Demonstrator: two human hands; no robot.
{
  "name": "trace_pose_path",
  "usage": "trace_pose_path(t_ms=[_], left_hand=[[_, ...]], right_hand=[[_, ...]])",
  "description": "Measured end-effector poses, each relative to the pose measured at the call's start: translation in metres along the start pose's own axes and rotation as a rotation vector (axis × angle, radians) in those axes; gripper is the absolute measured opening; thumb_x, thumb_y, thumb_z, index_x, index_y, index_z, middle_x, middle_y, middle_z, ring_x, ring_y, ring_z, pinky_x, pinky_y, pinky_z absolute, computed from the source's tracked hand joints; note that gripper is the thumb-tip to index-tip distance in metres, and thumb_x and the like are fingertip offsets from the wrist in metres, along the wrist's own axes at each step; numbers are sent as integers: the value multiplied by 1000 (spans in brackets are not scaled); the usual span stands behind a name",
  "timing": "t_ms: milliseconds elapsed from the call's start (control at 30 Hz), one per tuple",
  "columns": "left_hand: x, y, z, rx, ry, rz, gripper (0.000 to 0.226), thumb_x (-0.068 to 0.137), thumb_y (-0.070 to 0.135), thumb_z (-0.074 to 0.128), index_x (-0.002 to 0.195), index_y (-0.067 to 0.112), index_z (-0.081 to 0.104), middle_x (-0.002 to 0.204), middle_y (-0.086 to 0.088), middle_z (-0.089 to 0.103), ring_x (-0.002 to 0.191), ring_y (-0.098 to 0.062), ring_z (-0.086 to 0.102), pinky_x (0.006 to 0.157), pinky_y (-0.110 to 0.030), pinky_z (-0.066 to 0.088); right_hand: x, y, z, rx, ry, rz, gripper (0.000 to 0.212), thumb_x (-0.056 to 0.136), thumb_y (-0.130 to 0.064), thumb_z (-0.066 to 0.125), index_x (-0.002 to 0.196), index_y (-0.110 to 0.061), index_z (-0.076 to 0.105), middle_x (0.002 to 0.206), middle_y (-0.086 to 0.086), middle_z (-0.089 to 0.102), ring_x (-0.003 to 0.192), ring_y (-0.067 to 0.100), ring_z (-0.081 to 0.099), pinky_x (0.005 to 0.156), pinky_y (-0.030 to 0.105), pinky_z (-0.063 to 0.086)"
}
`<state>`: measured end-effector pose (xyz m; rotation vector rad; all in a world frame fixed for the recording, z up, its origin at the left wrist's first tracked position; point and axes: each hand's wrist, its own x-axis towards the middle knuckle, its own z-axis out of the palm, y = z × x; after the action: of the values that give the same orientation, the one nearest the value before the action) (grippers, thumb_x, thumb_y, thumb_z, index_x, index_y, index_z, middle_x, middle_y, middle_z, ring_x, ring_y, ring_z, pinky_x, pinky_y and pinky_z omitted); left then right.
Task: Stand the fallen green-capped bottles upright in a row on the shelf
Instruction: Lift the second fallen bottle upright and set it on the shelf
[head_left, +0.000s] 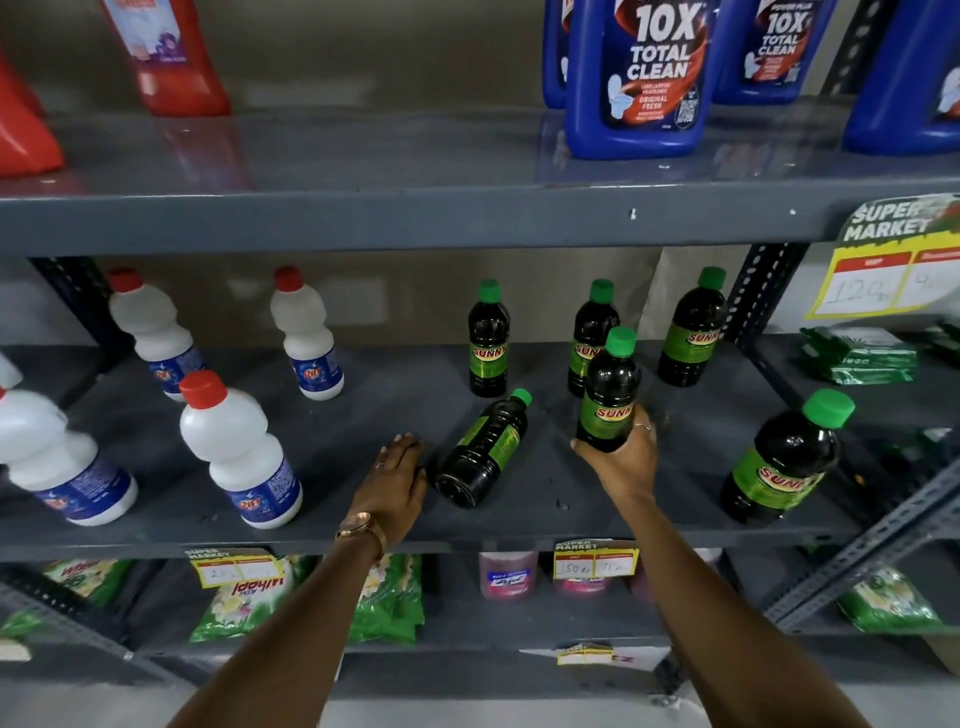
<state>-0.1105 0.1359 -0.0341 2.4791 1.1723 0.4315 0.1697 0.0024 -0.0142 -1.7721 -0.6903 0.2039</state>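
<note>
One dark green-capped bottle (483, 451) lies on its side on the grey middle shelf (332, 426), cap pointing to the back right. My left hand (397, 480) rests flat and open on the shelf just left of its base. My right hand (621, 457) grips the lower part of another green-capped bottle (609, 391), held upright above the shelf. Three green-capped bottles stand upright at the back: one (488, 340) left, one (589, 332) partly behind the held bottle, one (691, 330) right. A further one (784, 460) stands at the front right.
White red-capped bottles (239, 449) stand on the left half of the same shelf. Blue cleaner bottles (639, 78) and red bottles (171, 57) fill the shelf above. A perforated metal upright (753, 296) bounds the right side. Green packets (389, 597) lie on the shelf below.
</note>
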Motion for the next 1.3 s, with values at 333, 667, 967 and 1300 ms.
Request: trace_pose_path(t_ms=[333, 667, 967, 1300], left_hand=[[-1, 7, -3, 13, -7, -1, 48, 99, 22, 35, 145, 10, 24, 158, -9, 17, 147, -24, 7, 122, -33, 4], [0, 5, -3, 44, -27, 17, 49, 100, 21, 33, 146, 9, 20, 158, -11, 16, 147, -23, 6, 122, -35, 3], [3, 0, 1, 54, -18, 28, 49, 99, 21, 34, 145, 9, 23, 157, -11, 20, 147, -22, 9, 122, -35, 3], [1, 2, -1, 41, -24, 27, 50, 99, 22, 34, 146, 10, 22, 157, -10, 19, 147, -21, 8, 121, -33, 2]], right_hand=[[13, 2, 1, -49, -41, -32, 82, 50, -26, 93, 119, -6, 53, 115, 14, 58, 108, 27, 55, 92, 41, 48], [-40, 11, -27, -144, 48, -42, 71, 51, -41, 89, 108, -13, 59, 103, 4, 61, 92, 17, 57, 82, 28, 45], [-83, 16, -41, -171, 126, -49, 69, 52, -47, 86, 108, -17, 58, 99, -8, 52, 89, 7, 48, 78, 23, 38], [-90, 18, -38, -159, 133, -7, 76, 55, -48, 85, 117, -18, 52, 105, -5, 50, 98, 18, 54, 84, 34, 50]])
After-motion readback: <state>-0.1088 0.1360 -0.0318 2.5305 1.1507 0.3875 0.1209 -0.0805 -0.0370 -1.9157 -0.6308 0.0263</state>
